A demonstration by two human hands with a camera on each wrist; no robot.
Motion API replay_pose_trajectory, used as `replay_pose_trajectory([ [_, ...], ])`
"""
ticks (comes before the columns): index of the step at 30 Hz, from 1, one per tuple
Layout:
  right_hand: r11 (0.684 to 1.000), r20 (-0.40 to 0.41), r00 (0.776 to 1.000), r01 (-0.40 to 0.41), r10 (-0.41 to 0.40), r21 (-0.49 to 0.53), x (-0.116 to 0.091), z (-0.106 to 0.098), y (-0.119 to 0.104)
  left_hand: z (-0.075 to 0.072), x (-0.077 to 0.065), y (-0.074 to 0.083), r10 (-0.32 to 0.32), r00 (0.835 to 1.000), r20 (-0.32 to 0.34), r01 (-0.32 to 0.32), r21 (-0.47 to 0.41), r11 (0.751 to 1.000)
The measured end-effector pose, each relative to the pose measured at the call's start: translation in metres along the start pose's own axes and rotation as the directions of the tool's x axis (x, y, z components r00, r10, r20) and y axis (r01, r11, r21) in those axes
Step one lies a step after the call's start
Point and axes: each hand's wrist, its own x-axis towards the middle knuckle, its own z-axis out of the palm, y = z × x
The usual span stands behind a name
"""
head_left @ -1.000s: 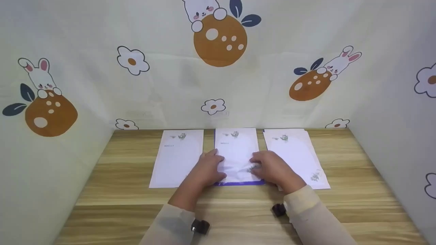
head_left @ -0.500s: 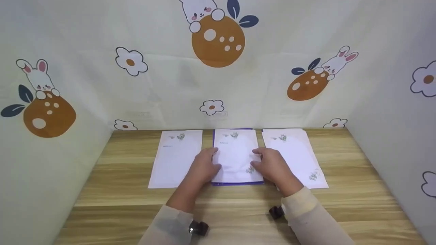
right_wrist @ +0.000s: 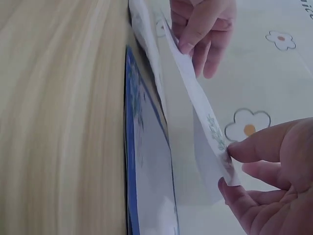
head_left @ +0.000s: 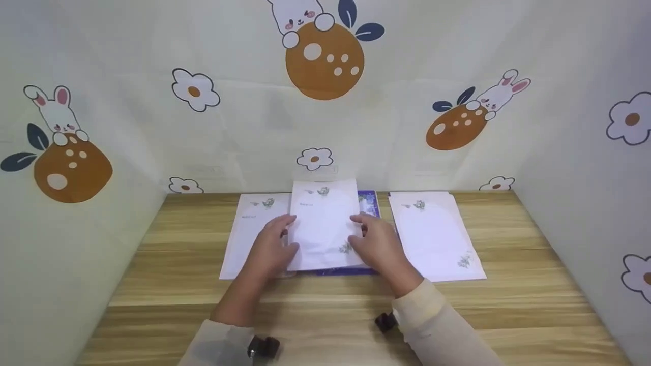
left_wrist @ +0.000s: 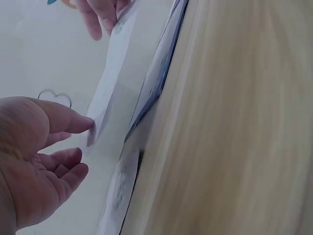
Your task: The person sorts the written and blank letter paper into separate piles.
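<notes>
A white sheet of paper (head_left: 325,229) with small green printed motifs is raised between both hands. My left hand (head_left: 268,250) pinches its left edge, and my right hand (head_left: 380,248) pinches the right edge; in the right wrist view the sheet (right_wrist: 195,93) hangs clear of the table between them. Partly behind it lies a blue-bordered stack (head_left: 370,201), the blue pile (right_wrist: 151,161) near the right wrist camera. The raised sheet overlaps another white sheet (head_left: 236,254) on the left, which carries the same print.
To the right lies a pile of similar printed sheets (head_left: 437,234), slightly fanned at the top. All rest on a wood-grain table (head_left: 325,315). A pale curtain (head_left: 244,127) with rabbits, oranges and flowers encloses the back and sides.
Both hands have lifted the top sheet off the middle stack and carried it left, partly over the left sheet. The blue-bordered stack beneath is now uncovered on its right side.
</notes>
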Motion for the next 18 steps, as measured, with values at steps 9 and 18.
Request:
replay_pose_trajectory([
  [9,0.993,0.055,0.998,0.031,-0.037,0.112,0.000,0.043,-0.036,-0.047,-0.004,-0.033,-0.082,0.996,-0.018,0.081,-0.036,0.996],
  [18,0.960,0.203,0.976,0.023,-0.083,0.280,0.008,0.075,-0.048,-0.085,-0.010,-0.062,-0.178,0.984,-0.020,0.177,-0.045,0.983],
])
